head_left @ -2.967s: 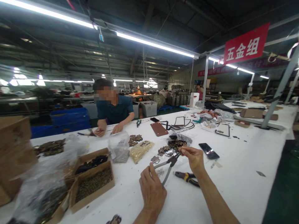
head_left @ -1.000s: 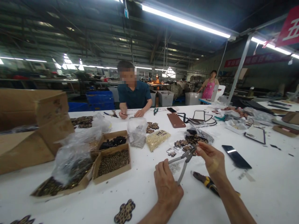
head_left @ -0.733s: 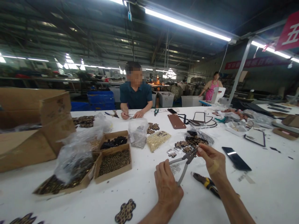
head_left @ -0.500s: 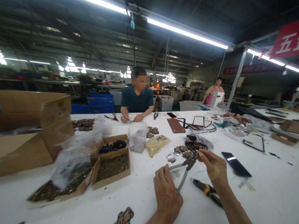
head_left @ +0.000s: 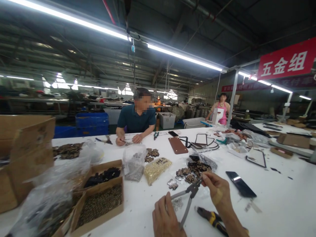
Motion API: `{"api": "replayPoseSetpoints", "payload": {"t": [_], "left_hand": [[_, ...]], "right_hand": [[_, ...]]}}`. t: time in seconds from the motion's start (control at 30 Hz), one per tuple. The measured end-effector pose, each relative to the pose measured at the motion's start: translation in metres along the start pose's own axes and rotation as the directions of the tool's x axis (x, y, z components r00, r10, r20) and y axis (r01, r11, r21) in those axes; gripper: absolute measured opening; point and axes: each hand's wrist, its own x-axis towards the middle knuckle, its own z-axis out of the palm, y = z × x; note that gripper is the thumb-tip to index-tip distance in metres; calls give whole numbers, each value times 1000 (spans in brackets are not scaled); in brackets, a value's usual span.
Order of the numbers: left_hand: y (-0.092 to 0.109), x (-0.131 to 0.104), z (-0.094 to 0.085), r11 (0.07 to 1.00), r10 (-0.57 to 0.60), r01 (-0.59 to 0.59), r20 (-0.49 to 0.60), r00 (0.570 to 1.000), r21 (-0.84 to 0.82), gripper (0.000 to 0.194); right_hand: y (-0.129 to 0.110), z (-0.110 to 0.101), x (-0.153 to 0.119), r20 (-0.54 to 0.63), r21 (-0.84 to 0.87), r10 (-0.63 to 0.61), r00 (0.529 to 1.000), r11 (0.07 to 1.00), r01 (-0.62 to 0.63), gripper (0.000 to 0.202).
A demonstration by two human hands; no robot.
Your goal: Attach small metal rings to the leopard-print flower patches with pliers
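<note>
My left hand is wrapped round the grey handles of a pair of pliers, held above the white table with the handles spread apart. At the jaws, thumb and fingers of my right hand are pinched together; any small piece between them is too small to make out. Beneath the pliers lies a little heap of small pale rings. Just beyond are leopard-print shaped patches, some inside clear plastic. A second pair of pliers with black and yellow handles rests below my right wrist.
Cardboard boxes of bronze studs and dark pieces stand left, beside plastic bags and a large carton. A bag of gold-coloured bits lies mid-table; a dark phone is at right. A co-worker sits opposite.
My view has tilted up and turned right, so the table contents sit lower and further left. A leopard-print patch at the near edge has left the picture. Both hands keep their hold at the pliers.
</note>
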Motion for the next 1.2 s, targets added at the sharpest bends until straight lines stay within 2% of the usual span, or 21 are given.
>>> {"api": "replayPoseSetpoints", "payload": {"t": [0.63, 0.97, 1.2], "left_hand": [[3, 3, 1, 999, 17, -19, 51, 999, 38, 92], [18, 11, -12, 997, 8, -15, 89, 996, 79, 80], [21, 14, -13, 996, 12, -20, 87, 996, 85, 80]], "right_hand": [[0, -2, 4, -33, 38, 11, 999, 999, -10, 38], [-1, -2, 7, -45, 84, 24, 999, 996, -20, 34], [-1, -3, 9, -49, 104, 23, 999, 994, -18, 33]]}}
